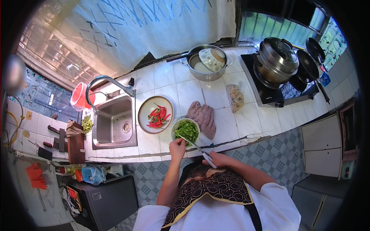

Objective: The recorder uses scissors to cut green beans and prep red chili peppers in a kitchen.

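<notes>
A white bowl [173, 133] full of chopped green peppers [187, 130] stands near the counter's front edge. My left hand [177, 147] is at its lower left rim, fingertips pinched; what lies between them is too small to tell. My right hand [216, 159] grips a pair of scissors [204, 153], whose blades reach over the bowl to my left fingertips. Left of the bowl, a round plate [142, 115] holds whole red chillies [159, 117]. A folded mauve cloth [202, 117] lies just right of the bowl.
At the left are a steel sink [111, 140] with a curved faucet [101, 77], and green peppers [87, 124] beside it. Behind stands a pot [205, 76] holding a patterned bowl [212, 59]. A plastic bag of food [235, 98] lies near the stove [267, 98], which bears a steamer pot [274, 63].
</notes>
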### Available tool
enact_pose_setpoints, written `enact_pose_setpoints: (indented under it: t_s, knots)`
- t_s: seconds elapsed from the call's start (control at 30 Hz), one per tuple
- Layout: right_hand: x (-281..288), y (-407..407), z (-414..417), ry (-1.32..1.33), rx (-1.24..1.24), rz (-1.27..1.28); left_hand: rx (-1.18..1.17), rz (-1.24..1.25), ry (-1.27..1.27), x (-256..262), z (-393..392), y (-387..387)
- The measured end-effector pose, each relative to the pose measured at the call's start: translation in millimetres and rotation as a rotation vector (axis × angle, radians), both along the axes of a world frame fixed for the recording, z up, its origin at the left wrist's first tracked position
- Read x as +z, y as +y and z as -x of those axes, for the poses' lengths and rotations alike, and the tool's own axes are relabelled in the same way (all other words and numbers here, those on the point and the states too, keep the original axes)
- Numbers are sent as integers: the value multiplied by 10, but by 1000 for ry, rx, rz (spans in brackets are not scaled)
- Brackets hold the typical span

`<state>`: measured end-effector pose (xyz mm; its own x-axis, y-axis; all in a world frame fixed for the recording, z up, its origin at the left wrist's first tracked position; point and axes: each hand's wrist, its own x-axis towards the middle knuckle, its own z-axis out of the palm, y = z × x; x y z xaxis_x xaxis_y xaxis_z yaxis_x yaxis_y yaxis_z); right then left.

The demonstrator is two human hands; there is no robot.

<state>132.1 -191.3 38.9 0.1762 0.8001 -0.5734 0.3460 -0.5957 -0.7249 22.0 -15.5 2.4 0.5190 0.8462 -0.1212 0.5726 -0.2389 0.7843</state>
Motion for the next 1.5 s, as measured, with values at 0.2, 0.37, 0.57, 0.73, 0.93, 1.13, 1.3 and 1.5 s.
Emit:
enact_pose_setpoints:
  t_s: [0.2,0.37,0.57,0.73,0.93,1.13,1.3,1.5]
  knots:
    - [-185,8,-20,-75,29,-18,-55,-55,13,32,-60,-74]
    - [-128,35,-54,-124,11,38,169,600,-205,63,-57,-58]
    - [18,21,-32,-178,-9,32,236,919,-360,154,-38,-56]
    - [-92,5,-40,-131,16,9,272,925,-318,106,15,-21]
    - [-1,-20,-46,7,22,-32,254,841,-350,71,54,5]
    - [-41,54,-40,49,86,-16,221,682,-385,-46,4,-107]
    - [-77,79,-49,-27,64,-42,193,684,-410,-10,-6,-128]
    - [-87,46,-70,27,58,-31,278,726,-448,9,15,-104]
